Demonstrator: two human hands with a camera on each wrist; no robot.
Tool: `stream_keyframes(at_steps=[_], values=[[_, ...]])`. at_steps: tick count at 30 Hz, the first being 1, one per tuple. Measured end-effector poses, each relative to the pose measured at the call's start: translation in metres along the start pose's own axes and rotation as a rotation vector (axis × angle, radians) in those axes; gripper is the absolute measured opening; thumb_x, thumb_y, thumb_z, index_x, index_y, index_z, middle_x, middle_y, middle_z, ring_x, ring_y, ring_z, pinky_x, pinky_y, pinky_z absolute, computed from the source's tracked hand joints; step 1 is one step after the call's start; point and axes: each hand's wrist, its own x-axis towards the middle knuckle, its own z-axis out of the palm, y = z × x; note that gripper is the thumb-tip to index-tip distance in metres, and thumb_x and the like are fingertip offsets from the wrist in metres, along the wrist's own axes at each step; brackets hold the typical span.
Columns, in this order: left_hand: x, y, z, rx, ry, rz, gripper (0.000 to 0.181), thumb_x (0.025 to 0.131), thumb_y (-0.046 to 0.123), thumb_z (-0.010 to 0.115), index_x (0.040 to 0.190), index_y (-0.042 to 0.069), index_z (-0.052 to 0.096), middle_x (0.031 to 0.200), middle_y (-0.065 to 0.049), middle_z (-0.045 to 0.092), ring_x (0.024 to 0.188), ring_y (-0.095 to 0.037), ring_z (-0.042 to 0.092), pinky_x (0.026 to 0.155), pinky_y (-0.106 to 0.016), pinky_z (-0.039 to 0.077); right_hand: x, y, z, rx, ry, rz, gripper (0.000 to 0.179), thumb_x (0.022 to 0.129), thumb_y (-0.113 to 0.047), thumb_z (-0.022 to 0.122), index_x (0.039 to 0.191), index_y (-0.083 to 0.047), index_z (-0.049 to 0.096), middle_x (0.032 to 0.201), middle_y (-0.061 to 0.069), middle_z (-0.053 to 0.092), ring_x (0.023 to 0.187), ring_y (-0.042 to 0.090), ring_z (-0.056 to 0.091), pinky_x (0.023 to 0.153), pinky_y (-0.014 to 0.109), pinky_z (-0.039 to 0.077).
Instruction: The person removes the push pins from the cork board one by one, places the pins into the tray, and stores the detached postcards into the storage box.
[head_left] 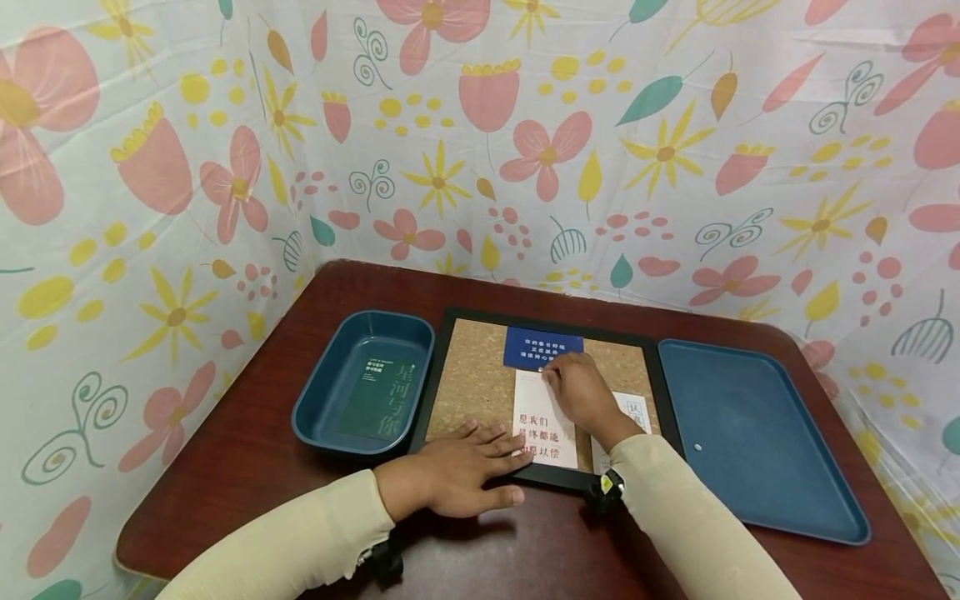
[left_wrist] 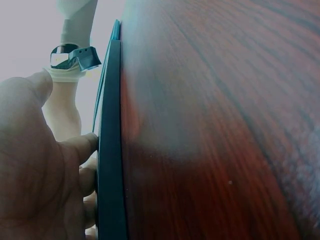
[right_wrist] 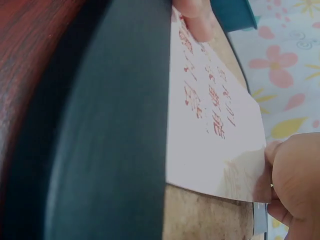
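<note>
A corkboard [head_left: 472,367] with a black frame lies on the table. On it is a white card [head_left: 545,417] with red characters, its top edge meeting a blue card [head_left: 525,346]. My right hand [head_left: 588,396] has its thumb and fingers curled at the white card's top edge, pinching a small white pushpin [head_left: 540,369]. In the right wrist view, the white card [right_wrist: 220,115] bows slightly near those fingertips. My left hand [head_left: 465,467] lies flat with fingers spread across the board's front edge, fingertips on the card's lower left corner.
Left of the board stands a deep blue bin [head_left: 303,417] holding a dark green card [head_left: 375,400]. A flat blue tray [head_left: 750,417] sits on the right with a small white pin [head_left: 697,447] in it. Another white card [head_left: 633,408] lies partly under my right wrist. Patterned cloth [head_left: 540,242] hangs behind.
</note>
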Motion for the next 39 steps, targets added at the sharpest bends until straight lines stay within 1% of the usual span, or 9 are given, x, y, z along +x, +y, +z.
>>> stream_keyframes(at_steps=[5, 12, 18, 21, 24, 29, 35, 37, 39], values=[[0.0002, -0.0004, 0.0011, -0.001, -0.008, -0.001, 0.072, 0.102, 0.073, 0.014, 0.163, 0.036, 0.027, 0.168, 0.012, 0.021, 0.156, -0.017, 0.010, 0.125, -0.047, 0.011, -0.0016, -0.0009, -0.0015, 0.029, 0.009, 0.013, 0.014, 0.105, -0.016, 0.061, 0.109, -0.007, 0.071, 0.107, 0.008, 0.066, 0.110, 0.033, 0.058, 0.096, 0.051, 0.048], [-0.0001, -0.0003, 0.0004, -0.004, 0.001, 0.002, 0.072, 0.102, 0.073, 0.014, 0.162, 0.036, 0.028, 0.168, 0.012, 0.022, 0.156, -0.018, 0.012, 0.124, -0.047, 0.012, -0.0041, -0.0004, -0.0019, 0.001, 0.025, 0.018, 0.017, 0.107, -0.020, 0.059, 0.109, -0.008, 0.071, 0.107, 0.008, 0.067, 0.113, 0.033, 0.057, 0.098, 0.052, 0.047], [-0.0008, -0.0002, -0.0003, -0.001, 0.009, 0.002, 0.072, 0.102, 0.072, 0.014, 0.162, 0.036, 0.029, 0.167, 0.012, 0.023, 0.155, -0.018, 0.013, 0.124, -0.048, 0.013, -0.0049, -0.0009, -0.0004, -0.026, 0.025, 0.038, 0.014, 0.105, -0.022, 0.063, 0.098, -0.012, 0.069, 0.098, 0.004, 0.065, 0.105, 0.030, 0.058, 0.091, 0.049, 0.049], [-0.0008, -0.0002, -0.0005, 0.001, 0.009, 0.000, 0.072, 0.102, 0.073, 0.014, 0.162, 0.036, 0.029, 0.167, 0.012, 0.023, 0.155, -0.018, 0.013, 0.124, -0.048, 0.013, -0.0049, -0.0011, 0.0002, -0.035, 0.023, 0.038, 0.014, 0.105, -0.022, 0.062, 0.096, -0.012, 0.067, 0.097, 0.004, 0.064, 0.106, 0.032, 0.057, 0.090, 0.049, 0.048], [-0.0004, -0.0004, 0.0001, -0.002, 0.008, -0.002, 0.072, 0.102, 0.073, 0.014, 0.162, 0.037, 0.028, 0.167, 0.012, 0.022, 0.155, -0.018, 0.013, 0.124, -0.048, 0.013, -0.0044, -0.0006, 0.0011, -0.051, 0.019, 0.029, 0.017, 0.106, -0.022, 0.060, 0.097, -0.010, 0.066, 0.101, 0.007, 0.064, 0.111, 0.035, 0.055, 0.095, 0.051, 0.046], [0.0005, -0.0004, 0.0014, -0.007, 0.005, -0.007, 0.072, 0.101, 0.074, 0.014, 0.163, 0.038, 0.027, 0.168, 0.013, 0.021, 0.155, -0.017, 0.012, 0.124, -0.048, 0.013, -0.0032, 0.0017, 0.0012, -0.078, -0.009, 0.021, 0.025, 0.109, -0.021, 0.051, 0.101, -0.003, 0.066, 0.113, 0.017, 0.062, 0.120, 0.040, 0.050, 0.106, 0.055, 0.037], [0.0009, -0.0008, 0.0013, -0.008, 0.003, -0.008, 0.073, 0.101, 0.074, 0.013, 0.163, 0.038, 0.027, 0.168, 0.013, 0.021, 0.156, -0.018, 0.012, 0.124, -0.048, 0.013, -0.0016, 0.0026, 0.0002, -0.015, -0.027, 0.040, 0.033, 0.111, -0.018, 0.043, 0.103, 0.003, 0.067, 0.118, 0.022, 0.062, 0.127, 0.042, 0.044, 0.112, 0.057, 0.026], [0.0008, -0.0005, 0.0006, -0.008, 0.003, -0.007, 0.073, 0.101, 0.074, 0.013, 0.163, 0.038, 0.027, 0.168, 0.013, 0.021, 0.156, -0.018, 0.012, 0.124, -0.048, 0.013, -0.0017, 0.0029, -0.0002, 0.003, -0.019, 0.042, 0.033, 0.111, -0.019, 0.043, 0.099, 0.000, 0.066, 0.115, 0.021, 0.062, 0.125, 0.041, 0.045, 0.110, 0.057, 0.026], [0.0006, -0.0002, 0.0001, -0.006, 0.002, -0.006, 0.073, 0.101, 0.074, 0.013, 0.163, 0.038, 0.027, 0.168, 0.013, 0.021, 0.156, -0.018, 0.012, 0.124, -0.048, 0.013, -0.0025, 0.0028, -0.0010, 0.024, -0.001, 0.043, 0.029, 0.111, -0.019, 0.046, 0.095, -0.003, 0.064, 0.112, 0.018, 0.061, 0.119, 0.039, 0.047, 0.105, 0.055, 0.031]])
